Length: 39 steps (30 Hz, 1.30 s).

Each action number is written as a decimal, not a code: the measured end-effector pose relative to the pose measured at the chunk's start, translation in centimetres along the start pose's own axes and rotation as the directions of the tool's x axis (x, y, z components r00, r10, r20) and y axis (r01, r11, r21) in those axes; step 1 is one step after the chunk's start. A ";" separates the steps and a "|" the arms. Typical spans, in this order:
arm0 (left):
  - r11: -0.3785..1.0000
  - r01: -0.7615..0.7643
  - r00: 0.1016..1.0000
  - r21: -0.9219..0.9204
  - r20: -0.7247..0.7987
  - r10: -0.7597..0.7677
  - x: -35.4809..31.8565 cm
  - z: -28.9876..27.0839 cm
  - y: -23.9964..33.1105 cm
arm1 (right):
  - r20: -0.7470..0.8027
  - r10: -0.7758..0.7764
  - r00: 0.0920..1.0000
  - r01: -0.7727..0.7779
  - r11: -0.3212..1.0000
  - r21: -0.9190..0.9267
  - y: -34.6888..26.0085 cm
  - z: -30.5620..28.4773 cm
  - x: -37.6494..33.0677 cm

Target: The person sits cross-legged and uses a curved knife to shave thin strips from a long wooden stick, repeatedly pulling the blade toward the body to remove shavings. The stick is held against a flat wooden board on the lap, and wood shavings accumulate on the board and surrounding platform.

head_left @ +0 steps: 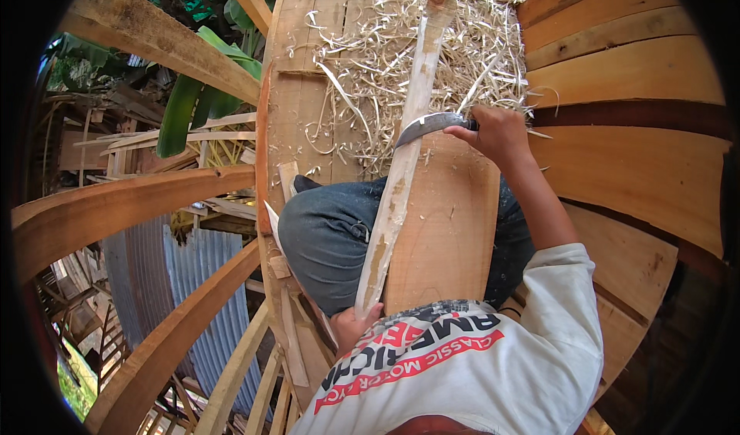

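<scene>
Wooden pole point(406, 150), curved blade point(426, 125), curly shavings point(385, 57)

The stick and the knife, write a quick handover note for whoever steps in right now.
Right hand: grip shut on a curved knife, blade against the long pale stick about midway.
Left hand: holds the stick's near end, by the lap.
Stick lies along a flat board across the knees; far end rests in the shavings.
Done: much bark already shaved off; pile of curls ahead.
Left: brownish patches remain on the near part.
</scene>
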<state>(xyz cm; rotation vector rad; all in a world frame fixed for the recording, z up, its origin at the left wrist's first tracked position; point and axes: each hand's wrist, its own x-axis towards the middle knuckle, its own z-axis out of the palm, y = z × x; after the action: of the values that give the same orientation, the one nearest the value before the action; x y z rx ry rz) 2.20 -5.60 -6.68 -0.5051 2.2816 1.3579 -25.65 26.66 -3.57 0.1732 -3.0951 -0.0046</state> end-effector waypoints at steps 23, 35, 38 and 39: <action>1.000 0.002 0.999 -0.019 -0.032 -0.003 -0.4 0.3 -0.5 | -0.037 0.331 0.943 -0.326 0.940 0.099 6.4 0.0 10.4; 0.993 0.075 0.997 -0.089 0.018 -0.074 -0.6 0.4 -2.0 | 0.058 0.064 0.996 -0.086 0.819 0.567 -2.2 0.6 -5.9; 0.986 0.144 0.984 -0.082 0.113 -0.134 -0.4 -0.7 0.5 | 0.258 0.234 0.937 -0.346 0.716 0.607 -2.7 0.1 -8.9; 0.985 0.159 0.978 -0.068 0.149 -0.148 -0.4 -1.1 1.0 | 0.257 0.254 0.932 -0.361 0.685 0.633 -2.8 0.1 -9.6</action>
<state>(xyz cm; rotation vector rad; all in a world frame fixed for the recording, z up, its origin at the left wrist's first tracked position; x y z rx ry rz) 1.83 -6.09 -5.26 -0.5771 2.0365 1.3660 -15.83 25.00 -4.09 -0.3610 -3.0523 1.1787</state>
